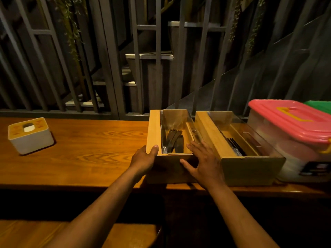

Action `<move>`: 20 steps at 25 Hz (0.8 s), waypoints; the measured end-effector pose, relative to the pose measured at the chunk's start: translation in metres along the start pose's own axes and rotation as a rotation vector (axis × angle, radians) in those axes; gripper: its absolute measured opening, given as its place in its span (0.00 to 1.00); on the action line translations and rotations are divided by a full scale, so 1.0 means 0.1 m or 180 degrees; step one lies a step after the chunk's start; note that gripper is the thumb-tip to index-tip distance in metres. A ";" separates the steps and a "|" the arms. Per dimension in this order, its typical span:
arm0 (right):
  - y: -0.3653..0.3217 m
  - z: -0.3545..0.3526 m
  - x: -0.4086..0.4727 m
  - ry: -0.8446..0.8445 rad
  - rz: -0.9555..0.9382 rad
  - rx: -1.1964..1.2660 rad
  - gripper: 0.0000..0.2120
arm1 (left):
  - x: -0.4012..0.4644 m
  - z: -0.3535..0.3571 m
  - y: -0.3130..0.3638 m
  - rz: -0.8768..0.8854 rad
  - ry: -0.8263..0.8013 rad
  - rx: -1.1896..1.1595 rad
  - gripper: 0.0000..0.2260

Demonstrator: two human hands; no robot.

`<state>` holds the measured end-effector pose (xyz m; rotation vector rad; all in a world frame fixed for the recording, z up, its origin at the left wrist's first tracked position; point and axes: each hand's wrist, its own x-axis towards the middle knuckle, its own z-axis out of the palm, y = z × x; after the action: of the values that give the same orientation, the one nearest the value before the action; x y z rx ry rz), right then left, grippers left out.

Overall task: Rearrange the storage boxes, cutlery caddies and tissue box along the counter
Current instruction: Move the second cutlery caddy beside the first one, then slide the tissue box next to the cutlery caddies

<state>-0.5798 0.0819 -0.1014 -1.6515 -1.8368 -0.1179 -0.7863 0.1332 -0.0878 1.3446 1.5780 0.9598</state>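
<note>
Two wooden cutlery caddies stand side by side on the wooden counter (80, 154). The left caddy (153, 129) holds dark cutlery under a clear lid. My left hand (144, 158) grips its near left corner, thumb on the rim. My right hand (202, 161) lies flat with spread fingers on its near right end, against the right caddy (211, 133). A clear storage box with a pink lid (293, 120) touches the right caddy at the far right. A white tissue box with a wooden top (30, 136) sits far left.
A green lid (320, 104) shows behind the pink one. A dark metal railing (114, 68) runs along the counter's far edge, with stairs beyond. A second wooden surface (35, 233) lies low at the front left.
</note>
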 end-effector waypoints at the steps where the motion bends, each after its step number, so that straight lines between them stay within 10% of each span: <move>1: -0.01 0.00 0.00 -0.0019 0.0036 0.0013 0.28 | 0.00 -0.01 0.01 -0.0023 -0.0004 -0.0010 0.26; 20: -2.46 1.06 0.57 -0.0218 -0.0622 0.0347 0.22 | -0.18 -2.56 -0.79 0.0963 0.1636 0.2312 0.20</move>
<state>-0.8473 0.1320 -0.0687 -1.4159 -2.0172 -0.0444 -1.0512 0.0961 -0.0664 1.9824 2.2996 1.0043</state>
